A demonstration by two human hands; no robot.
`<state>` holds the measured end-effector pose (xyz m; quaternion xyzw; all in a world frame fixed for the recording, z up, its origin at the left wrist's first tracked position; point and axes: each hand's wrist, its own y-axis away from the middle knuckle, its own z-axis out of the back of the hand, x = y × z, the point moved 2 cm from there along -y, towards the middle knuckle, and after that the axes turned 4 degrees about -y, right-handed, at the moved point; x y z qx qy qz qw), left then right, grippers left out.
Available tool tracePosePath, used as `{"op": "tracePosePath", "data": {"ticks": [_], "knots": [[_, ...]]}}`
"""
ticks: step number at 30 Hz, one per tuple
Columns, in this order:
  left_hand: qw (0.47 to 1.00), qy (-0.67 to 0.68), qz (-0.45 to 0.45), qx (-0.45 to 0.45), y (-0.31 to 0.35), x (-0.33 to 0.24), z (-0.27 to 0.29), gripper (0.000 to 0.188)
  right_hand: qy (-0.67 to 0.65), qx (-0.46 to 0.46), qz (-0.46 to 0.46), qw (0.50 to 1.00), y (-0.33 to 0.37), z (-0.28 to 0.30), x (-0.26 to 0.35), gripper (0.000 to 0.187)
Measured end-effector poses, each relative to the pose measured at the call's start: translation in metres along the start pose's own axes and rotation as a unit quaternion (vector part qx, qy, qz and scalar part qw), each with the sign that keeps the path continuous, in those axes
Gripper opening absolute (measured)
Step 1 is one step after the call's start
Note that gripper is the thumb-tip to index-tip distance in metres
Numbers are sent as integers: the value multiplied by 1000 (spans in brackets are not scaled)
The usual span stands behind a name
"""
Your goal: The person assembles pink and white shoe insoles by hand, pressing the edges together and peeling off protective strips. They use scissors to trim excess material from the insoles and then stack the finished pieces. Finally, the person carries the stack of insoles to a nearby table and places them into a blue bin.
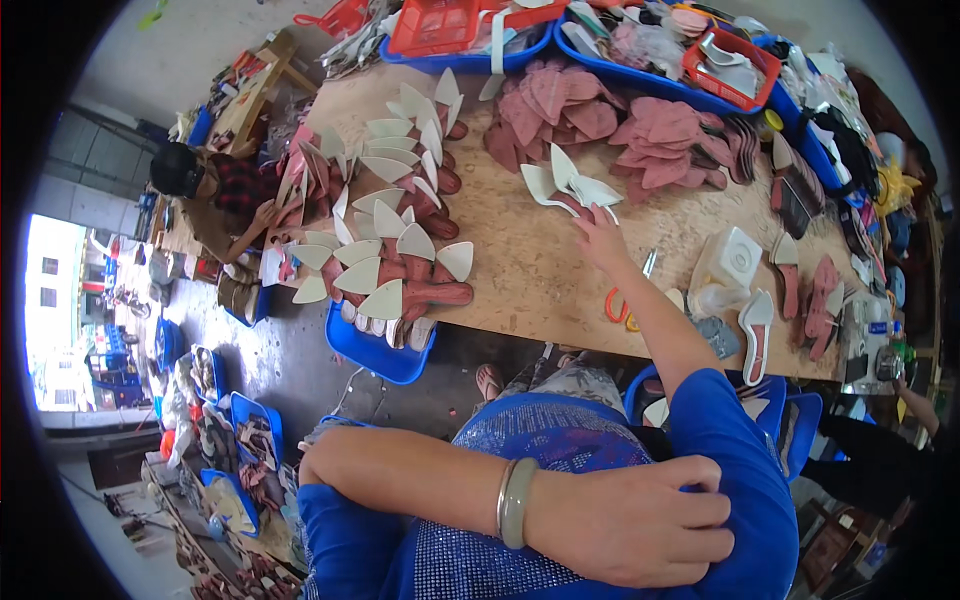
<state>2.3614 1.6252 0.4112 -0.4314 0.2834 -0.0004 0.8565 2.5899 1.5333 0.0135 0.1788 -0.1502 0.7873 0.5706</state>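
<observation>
My right arm reaches out over the wooden table. At its end, my right hand (602, 240) has its fingers stretched out, touching a small group of white pointed shoe pieces (570, 185). Curved pieces lie under that group. Folded across my body, my left arm wears two bangles; my left hand (630, 520) lies on my right upper arm, its fingers curled into the blue sleeve (740, 450). Left of centre, rows of dull red insoles (437, 294) with white pointed toe pieces (383, 299) overlap one another. Loose dull red insoles (555, 105) are heaped at the far side.
Orange-handled scissors (616, 305), a clear plastic container (730, 262) and a white-edged insole (757, 335) lie right of my arm. Blue bins (640, 85) and red baskets (435, 28) line the far edge. A co-worker (225, 195) works at the left; another blue bin (385, 355) stands below the table edge.
</observation>
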Motion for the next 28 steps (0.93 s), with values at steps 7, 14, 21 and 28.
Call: {"op": "tracePosePath", "data": {"ticks": [7, 14, 21, 28], "knots": [[969, -27, 240, 46, 25, 29, 53, 36, -62, -43, -107, 991, -51, -24, -33, 65], [613, 303, 590, -429, 202, 92, 51, 50, -231, -72, 185, 952, 15, 52, 93, 73], [467, 349, 590, -558, 291, 127, 25, 40, -343, 151, 383, 844, 83, 63, 162, 36], [490, 301, 626, -526, 323, 75, 34, 46, -344, -2, -89, 935, -68, 11, -3, 35]]}}
